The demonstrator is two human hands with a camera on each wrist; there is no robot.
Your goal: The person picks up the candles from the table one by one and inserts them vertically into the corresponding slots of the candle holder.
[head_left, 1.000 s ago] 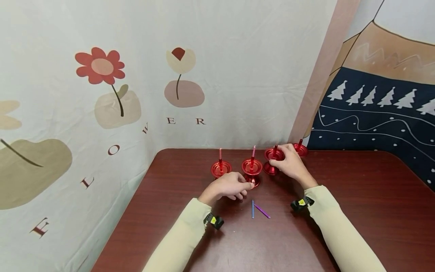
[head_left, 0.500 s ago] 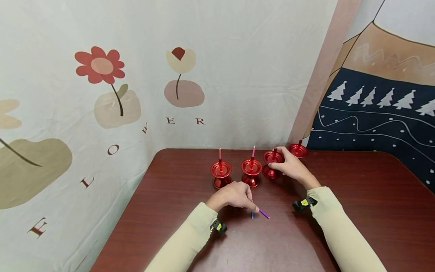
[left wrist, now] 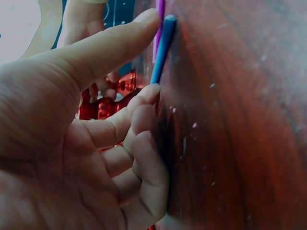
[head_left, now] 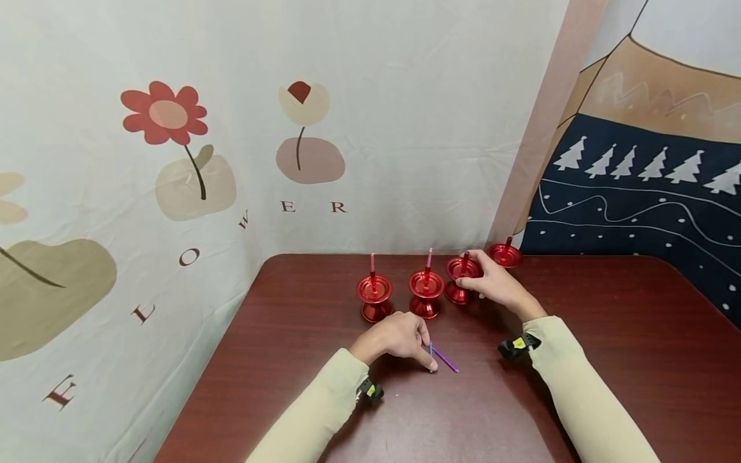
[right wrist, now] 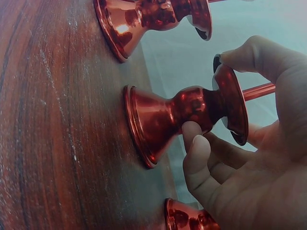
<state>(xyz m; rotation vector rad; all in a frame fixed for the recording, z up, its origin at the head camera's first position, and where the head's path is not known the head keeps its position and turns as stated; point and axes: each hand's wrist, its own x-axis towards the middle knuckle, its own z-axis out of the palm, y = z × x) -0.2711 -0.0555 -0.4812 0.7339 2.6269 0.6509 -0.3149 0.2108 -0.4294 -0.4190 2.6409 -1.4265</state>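
Observation:
My left hand is low over the tabletop, its thumb and index fingertip spread along a thin blue candle. The index fingertip sits right at one end and the thumb near the other. A purple candle lies slantwise beside it. With my right hand I grip a shiny red candlestick, fingertips at its dish rim and under the dish by the stem. This one stands upright and its socket holds no visible candle. Left of it stand two matching candlesticks, the middle one and the leftmost one, each bearing a pink candle.
Another red candlestick stands at the back right, partly behind my right hand, with no visible candle. The brown wooden table meets a cloth backdrop printed with flowers along its far edge.
My left hand has come down from beside the middle candlestick to the blue candle. My right hand has shifted its candlestick slightly toward me.

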